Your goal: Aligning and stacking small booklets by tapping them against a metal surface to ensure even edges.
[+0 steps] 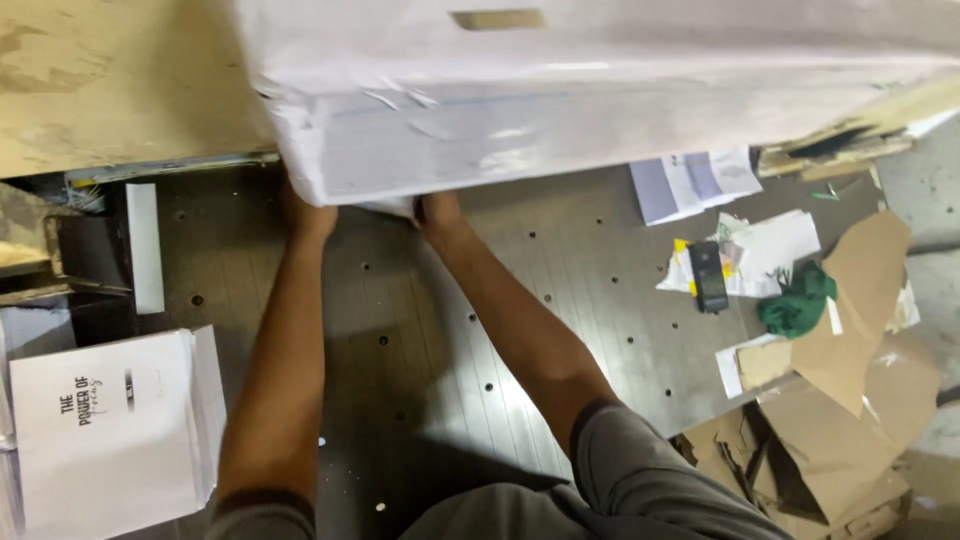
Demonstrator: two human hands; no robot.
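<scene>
A big, thick stack of white paper sheets (560,100) stretches across the top of the view, raised above the dark metal table (420,330). My left hand (305,215) is under the stack's near left corner, fingers hidden beneath the sheets. My right hand (438,212) grips the same near edge a little further right, fingers also tucked under the paper. Both forearms reach up from the bottom of the view.
A pile of white printed covers (110,430) lies at the left. A black handheld device (708,275), loose papers (695,185), a green cloth (797,300) and torn brown cardboard (850,390) lie at the right. The table has small holes.
</scene>
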